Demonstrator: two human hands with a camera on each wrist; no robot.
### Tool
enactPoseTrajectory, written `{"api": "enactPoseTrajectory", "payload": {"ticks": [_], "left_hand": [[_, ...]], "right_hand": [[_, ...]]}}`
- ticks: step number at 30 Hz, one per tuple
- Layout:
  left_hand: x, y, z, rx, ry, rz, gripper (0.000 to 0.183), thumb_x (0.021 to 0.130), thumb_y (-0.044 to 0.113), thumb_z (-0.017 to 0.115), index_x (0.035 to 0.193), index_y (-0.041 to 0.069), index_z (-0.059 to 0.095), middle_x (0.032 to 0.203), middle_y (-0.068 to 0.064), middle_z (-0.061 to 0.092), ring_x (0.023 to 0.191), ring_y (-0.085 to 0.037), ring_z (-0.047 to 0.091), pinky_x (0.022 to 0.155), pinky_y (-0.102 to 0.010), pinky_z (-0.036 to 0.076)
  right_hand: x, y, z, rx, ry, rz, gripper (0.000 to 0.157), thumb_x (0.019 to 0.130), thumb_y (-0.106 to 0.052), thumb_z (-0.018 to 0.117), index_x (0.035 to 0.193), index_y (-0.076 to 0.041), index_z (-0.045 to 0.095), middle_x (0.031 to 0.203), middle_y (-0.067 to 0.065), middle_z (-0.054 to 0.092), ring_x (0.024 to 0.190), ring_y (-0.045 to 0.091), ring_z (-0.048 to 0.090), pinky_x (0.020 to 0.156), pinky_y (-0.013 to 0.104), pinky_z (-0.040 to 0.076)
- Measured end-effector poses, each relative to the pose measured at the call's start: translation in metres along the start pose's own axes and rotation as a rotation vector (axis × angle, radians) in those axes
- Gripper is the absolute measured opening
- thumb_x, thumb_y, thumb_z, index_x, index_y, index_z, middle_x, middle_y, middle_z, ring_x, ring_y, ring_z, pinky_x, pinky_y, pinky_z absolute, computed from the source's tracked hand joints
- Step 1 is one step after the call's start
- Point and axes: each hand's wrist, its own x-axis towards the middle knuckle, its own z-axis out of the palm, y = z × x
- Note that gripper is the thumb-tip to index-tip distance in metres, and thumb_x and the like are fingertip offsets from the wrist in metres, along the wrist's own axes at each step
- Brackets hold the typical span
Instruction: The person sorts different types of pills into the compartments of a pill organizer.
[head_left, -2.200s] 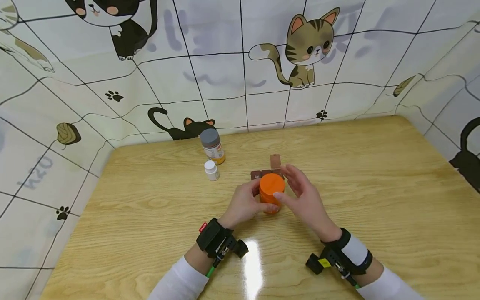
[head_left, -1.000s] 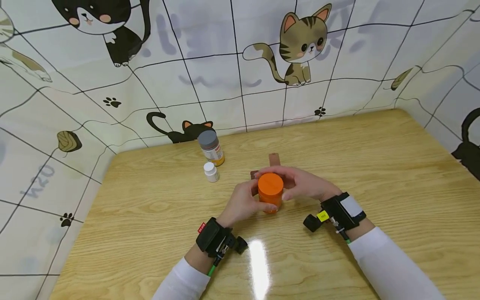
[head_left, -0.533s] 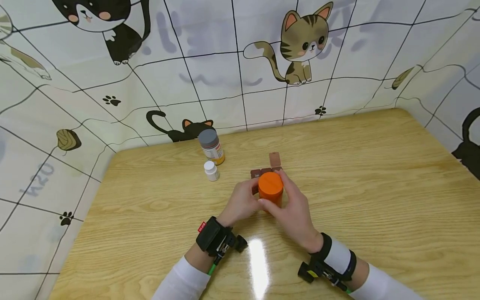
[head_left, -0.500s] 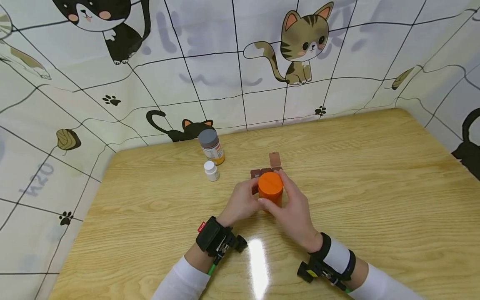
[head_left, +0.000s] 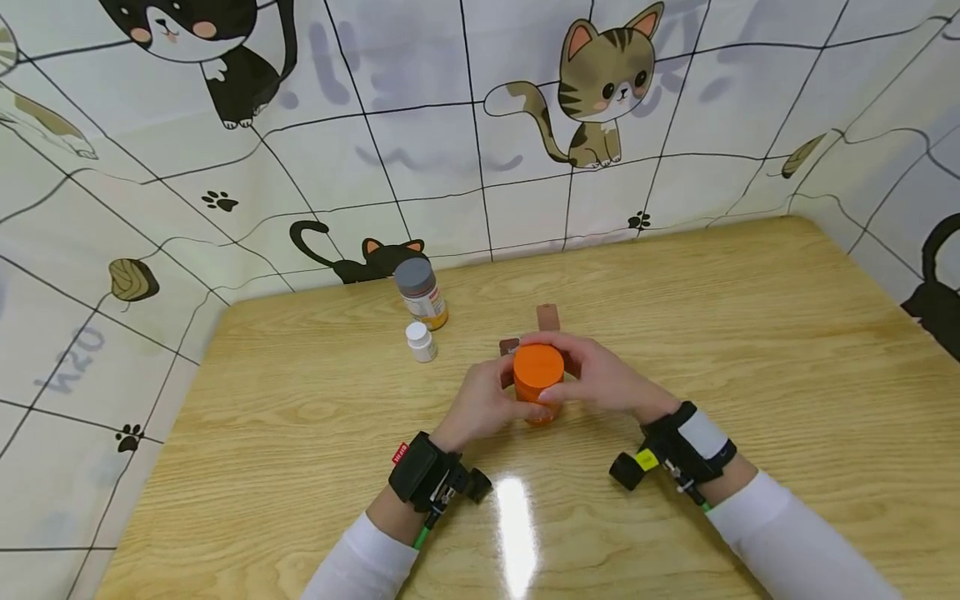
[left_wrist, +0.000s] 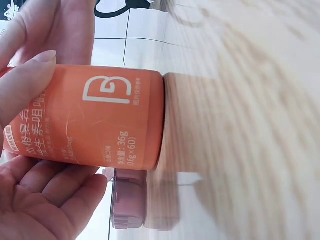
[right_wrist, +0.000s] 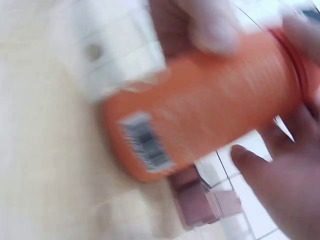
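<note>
An orange bottle (head_left: 537, 392) with white print (left_wrist: 107, 120) stands upright on the table. My left hand (head_left: 483, 400) holds its body, thumb across the front and fingers behind. My right hand (head_left: 600, 375) grips the orange lid (head_left: 538, 364), with the thumb at its near side and the fingers round the far side. The right wrist view is blurred but shows the bottle's barcode (right_wrist: 146, 142) and the lid's seam. Just behind the bottle sits a brown compartment box (head_left: 509, 345), one flap (head_left: 548, 317) sticking out at the back; hands and bottle hide most of it.
To the left at the back stand a small white bottle (head_left: 422, 342) and a taller grey-capped bottle (head_left: 422, 292). The wooden table (head_left: 712, 333) meets a cat-print curtain (head_left: 420, 167) along its back edge.
My right hand repeatedly shifts round the lid, turning at the wrist one way and back. Now its forearm lies flatter than half a second ago. The left hand and bottle stay put.
</note>
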Motion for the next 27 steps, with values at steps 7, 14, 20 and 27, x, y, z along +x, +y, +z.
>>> {"api": "enactPoseTrajectory", "payload": {"ticks": [7, 14, 20, 27], "left_hand": [[0.000, 0.000, 0.001, -0.002, -0.008, -0.013, 0.055, 0.071, 0.019, 0.080, 0.119, 0.008, 0.056, 0.114, -0.001, 0.061, 0.101, -0.008, 0.054, 0.089, -0.027, 0.044], [0.001, -0.001, 0.001, -0.026, 0.003, 0.011, 0.050, 0.070, 0.018, 0.081, 0.114, 0.009, 0.059, 0.109, 0.000, 0.063, 0.100, -0.009, 0.054, 0.089, -0.029, 0.044], [0.001, -0.002, 0.001, 0.026, 0.023, 0.019, 0.043, 0.073, 0.007, 0.075, 0.113, 0.006, 0.060, 0.107, -0.005, 0.064, 0.098, -0.012, 0.056, 0.088, -0.030, 0.045], [0.001, -0.001, 0.001, 0.046, 0.021, 0.024, 0.048, 0.069, 0.007, 0.079, 0.113, 0.008, 0.060, 0.106, -0.002, 0.064, 0.098, -0.009, 0.055, 0.088, -0.029, 0.045]], "right_hand": [[0.016, 0.011, -0.025, 0.152, -0.330, -0.064, 0.065, 0.084, -0.023, 0.069, 0.137, -0.004, 0.037, 0.139, 0.017, 0.040, 0.121, 0.030, 0.040, 0.101, 0.040, 0.034], [-0.008, -0.004, 0.002, -0.008, 0.162, -0.091, 0.086, 0.078, -0.028, 0.074, 0.144, -0.005, 0.024, 0.145, 0.017, 0.028, 0.129, 0.030, 0.027, 0.106, 0.054, 0.018], [-0.016, -0.022, 0.046, -0.441, 0.559, -0.007, 0.072, 0.071, -0.023, 0.080, 0.129, 0.001, 0.044, 0.125, 0.017, 0.052, 0.113, 0.027, 0.046, 0.093, 0.052, 0.038], [-0.011, -0.019, 0.053, -0.501, 0.586, -0.047, 0.058, 0.071, -0.017, 0.080, 0.118, 0.001, 0.052, 0.112, 0.013, 0.060, 0.100, 0.022, 0.055, 0.083, 0.046, 0.047]]}}
